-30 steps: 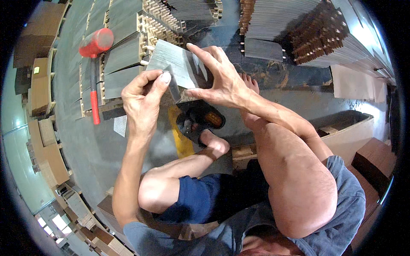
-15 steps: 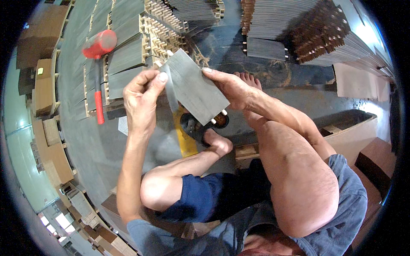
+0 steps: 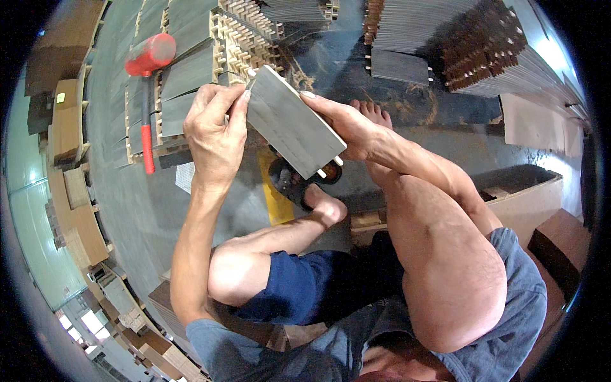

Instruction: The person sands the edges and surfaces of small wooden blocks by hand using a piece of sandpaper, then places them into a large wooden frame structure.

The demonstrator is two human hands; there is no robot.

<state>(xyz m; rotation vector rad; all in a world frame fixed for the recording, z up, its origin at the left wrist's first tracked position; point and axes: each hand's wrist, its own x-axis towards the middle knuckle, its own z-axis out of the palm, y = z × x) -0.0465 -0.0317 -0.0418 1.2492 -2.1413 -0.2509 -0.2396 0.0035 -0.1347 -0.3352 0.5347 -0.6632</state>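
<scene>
My right hand grips a grey wood-grained board along its right long edge, thumb on the near face. Pale dowels stick out of the board's lower end. More dowel shows at its upper left end, beside my left hand. The left fingers are pinched together at that corner; what lies between them is too small to make out. A mallet with a red head and a red grip lies on stacked grey boards to the left.
Dowel-ended boards are stacked at the far right, with a single board in front. A pale, long box stands at my right. My bare feet are below the board, near a black sandal and a yellow floor line.
The board has tilted, so its right long edge now shows. My left hand has moved up slightly along the board's upper left corner. The right hand keeps its hold.
</scene>
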